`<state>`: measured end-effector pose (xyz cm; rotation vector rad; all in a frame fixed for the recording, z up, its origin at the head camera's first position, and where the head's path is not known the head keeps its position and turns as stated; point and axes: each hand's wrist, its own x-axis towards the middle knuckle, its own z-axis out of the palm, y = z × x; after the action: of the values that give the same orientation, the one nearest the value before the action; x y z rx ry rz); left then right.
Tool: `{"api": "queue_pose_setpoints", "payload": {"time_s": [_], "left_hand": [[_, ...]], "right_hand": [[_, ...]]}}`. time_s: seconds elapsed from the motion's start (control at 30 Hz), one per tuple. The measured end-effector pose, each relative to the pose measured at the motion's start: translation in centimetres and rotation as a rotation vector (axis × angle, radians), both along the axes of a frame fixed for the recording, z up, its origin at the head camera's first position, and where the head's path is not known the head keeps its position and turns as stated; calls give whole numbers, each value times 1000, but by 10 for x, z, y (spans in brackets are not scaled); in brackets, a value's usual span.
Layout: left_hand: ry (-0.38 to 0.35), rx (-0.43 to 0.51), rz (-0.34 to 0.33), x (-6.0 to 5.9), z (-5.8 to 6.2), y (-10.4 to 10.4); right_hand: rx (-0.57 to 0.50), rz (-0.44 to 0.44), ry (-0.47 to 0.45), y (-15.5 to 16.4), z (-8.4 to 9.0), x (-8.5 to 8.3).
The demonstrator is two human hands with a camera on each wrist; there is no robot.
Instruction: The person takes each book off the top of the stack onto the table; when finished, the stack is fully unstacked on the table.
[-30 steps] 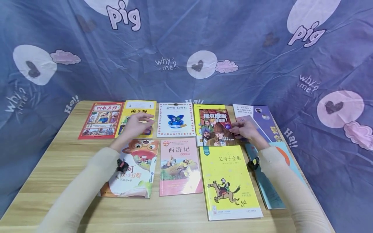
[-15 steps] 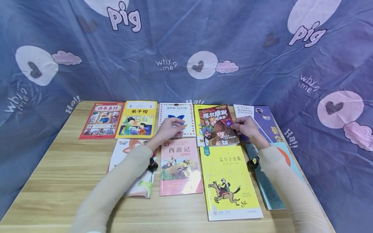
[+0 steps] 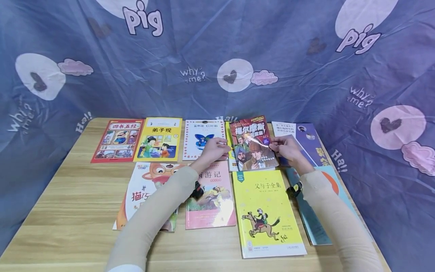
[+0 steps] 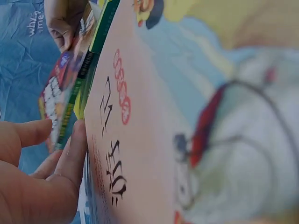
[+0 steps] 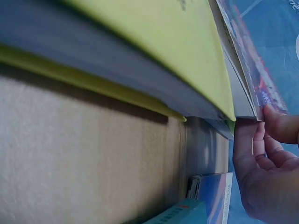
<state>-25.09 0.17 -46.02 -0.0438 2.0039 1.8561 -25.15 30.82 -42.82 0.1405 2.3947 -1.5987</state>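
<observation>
While the right hand (image 3: 287, 148) pinches the right edge of the detective comic book (image 3: 252, 141), thumb on the cover and fingers curled beneath, the left hand (image 3: 213, 150) sits at the book's left edge with fingers fairly straight, tips at the edge; can't tell if it actually grips. Book is tilted, far edge raised, in the back row of the table (image 3: 68, 196) right of centre, over a yellow-green book (image 3: 229, 143) lying under it. Right wrist view: thumb and fingers (image 5: 247, 140) clamp the comic's corner, yellow-green book (image 5: 163, 51) stacked just below, bare wood beneath. Left wrist view: fingers (image 4: 74, 149) rest against the edge of the pink book (image 4: 154, 140), comic (image 4: 58, 98) just beyond, other hand gripping its far side. Back row from the far left corner: red book (image 3: 117, 140), yellow book (image 3: 159, 139), white butterfly book (image 3: 202, 139), then the comic, then purple book (image 3: 307, 138) near the right edge. Front row: cat book (image 3: 146, 192) partly under the left sleeve, pink book (image 3: 210, 200), yellow horse-rider book (image 3: 268, 213) reaching the near edge, teal book (image 3: 323, 211) under the right forearm at the right edge. Blue printed cloth (image 3: 217, 56) hangs behind the table
</observation>
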Motion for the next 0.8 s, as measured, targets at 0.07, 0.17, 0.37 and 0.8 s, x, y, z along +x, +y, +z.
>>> {"api": "queue_pose_setpoints", "payload": {"time_s": [0.07, 0.17, 0.37, 0.8], "left_hand": [[-11, 24, 12, -1, -1, 2], [-14, 45, 16, -1, 0, 5], [33, -40, -24, 2, 3, 12], [68, -3, -14, 1, 5, -2]], "right_hand": [[-39, -7, -15, 0, -1, -2], [-125, -22, -29, -1, 0, -2], [-319, -49, -46, -4, -5, -2], [-184, -41, 48, -9, -5, -2]]}}
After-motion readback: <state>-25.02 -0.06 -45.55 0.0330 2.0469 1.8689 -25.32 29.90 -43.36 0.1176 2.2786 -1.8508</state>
